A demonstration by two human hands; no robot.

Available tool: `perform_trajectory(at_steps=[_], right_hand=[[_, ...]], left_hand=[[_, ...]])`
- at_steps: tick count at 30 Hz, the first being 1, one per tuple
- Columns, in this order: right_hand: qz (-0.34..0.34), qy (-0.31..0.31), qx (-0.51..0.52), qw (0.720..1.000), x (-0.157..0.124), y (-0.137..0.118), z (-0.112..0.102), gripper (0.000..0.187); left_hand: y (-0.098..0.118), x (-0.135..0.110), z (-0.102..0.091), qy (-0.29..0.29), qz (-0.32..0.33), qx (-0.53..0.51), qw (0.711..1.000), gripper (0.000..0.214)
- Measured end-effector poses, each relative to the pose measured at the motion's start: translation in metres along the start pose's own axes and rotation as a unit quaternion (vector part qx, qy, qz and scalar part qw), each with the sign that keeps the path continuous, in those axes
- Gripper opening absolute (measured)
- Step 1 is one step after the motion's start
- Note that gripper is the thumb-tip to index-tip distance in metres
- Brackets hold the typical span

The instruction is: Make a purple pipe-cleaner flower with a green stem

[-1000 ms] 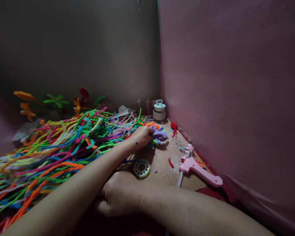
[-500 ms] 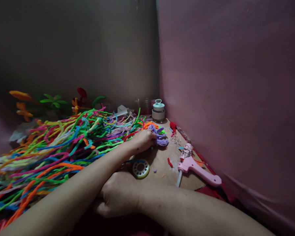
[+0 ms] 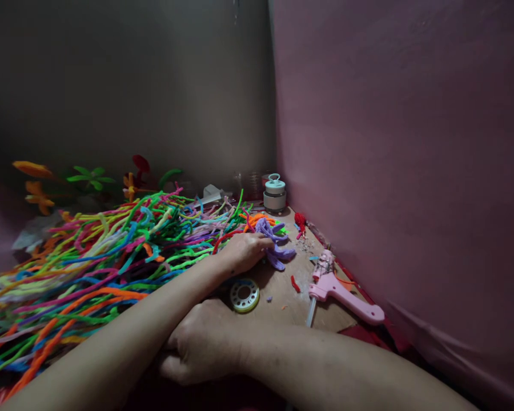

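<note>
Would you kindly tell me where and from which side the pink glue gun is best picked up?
Probably by the handle, with the right hand coming from above and the near right. The glue gun lies on its side on the board, its slim handle angled out clear of the glue stick and what looks like wire at its far end.

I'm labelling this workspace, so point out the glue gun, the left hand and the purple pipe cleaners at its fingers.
Glue gun (image 3: pixel 328 285): head view, its pink body.
Left hand (image 3: pixel 243 252): head view, back of the hand.
Purple pipe cleaners (image 3: pixel 283 254): head view, one outer strand.
</note>
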State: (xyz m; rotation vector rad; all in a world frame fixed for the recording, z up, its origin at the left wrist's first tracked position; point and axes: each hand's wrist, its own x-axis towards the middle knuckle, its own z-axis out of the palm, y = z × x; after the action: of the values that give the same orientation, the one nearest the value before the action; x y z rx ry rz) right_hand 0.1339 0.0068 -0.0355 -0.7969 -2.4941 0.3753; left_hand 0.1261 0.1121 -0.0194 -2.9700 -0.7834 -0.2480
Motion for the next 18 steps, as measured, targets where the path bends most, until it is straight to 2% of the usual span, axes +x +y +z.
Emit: perform_trajectory(at_steps=[5, 7, 13, 18], right_hand=[[0.002, -0.01, -0.014, 1.0, 0.001, 0.0, -0.001, 0.025], [0.009, -0.01, -0.02, 1.0, 0.001, 0.0, -0.001, 0.026], [0.02, 0.006, -0.024, 0.999, 0.002, 0.0, 0.002, 0.024], [0.024, 0.005, -0.023, 0.999, 0.002, 0.001, 0.003, 0.028]], left_hand=[[-0.005, -0.002, -0.002, -0.01, 0.029, -0.028, 0.999, 0.041], [-0.007, -0.001, -0.002, -0.004, 0.021, -0.06, 0.998, 0.045], [-0.011, 0.004, -0.003, 0.049, -0.054, -0.113, 0.991, 0.04], [-0.017, 0.007, -0.014, 0.132, -0.163, -0.105, 0.972, 0.032]])
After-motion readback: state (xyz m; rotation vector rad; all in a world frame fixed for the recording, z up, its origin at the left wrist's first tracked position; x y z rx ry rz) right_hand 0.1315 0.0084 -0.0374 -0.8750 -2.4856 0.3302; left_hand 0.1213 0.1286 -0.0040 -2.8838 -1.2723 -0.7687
